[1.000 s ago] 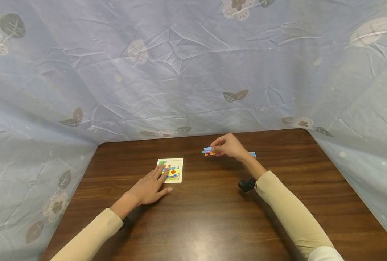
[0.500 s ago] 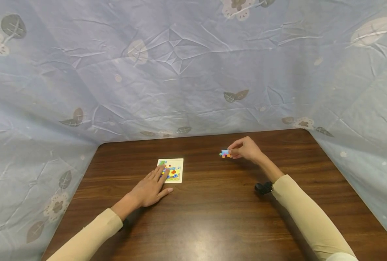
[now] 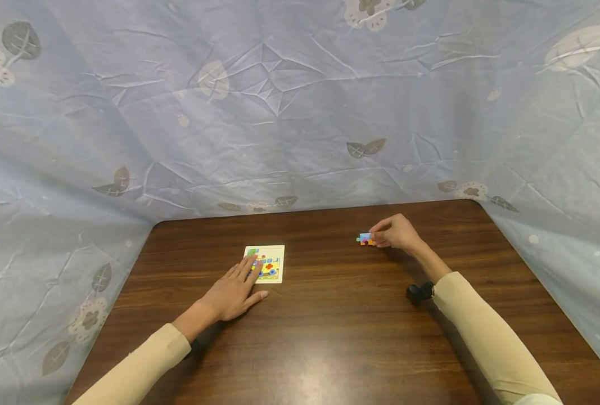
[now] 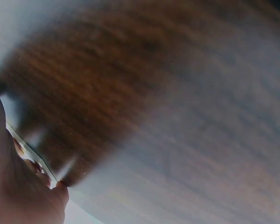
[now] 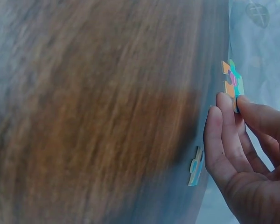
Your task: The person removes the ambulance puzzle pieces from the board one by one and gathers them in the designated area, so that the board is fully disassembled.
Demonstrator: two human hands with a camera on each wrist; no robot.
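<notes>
My left hand lies with its fingers spread over the left part of a small jigsaw puzzle board. The board has a cream frame and a colourful picture with a red cross, partly hidden by the fingers. At the right, my right hand pinches a jigsaw puzzle piece between thumb and fingertips. Blue, orange and pink show on that piece, with a green knob at its left. In the right wrist view, a second puzzle piece lies on the table below the hand; the hand and arm hide it in the head view.
The brown wooden table has rounded far corners. A patterned blue-grey cloth hangs behind it and along both sides. A black wrist camera sits by the right sleeve.
My right hand has moved to the right with the pinched puzzle piece, away from the board. The second piece, visible a second ago, is now hidden in the head view. My left hand stays put.
</notes>
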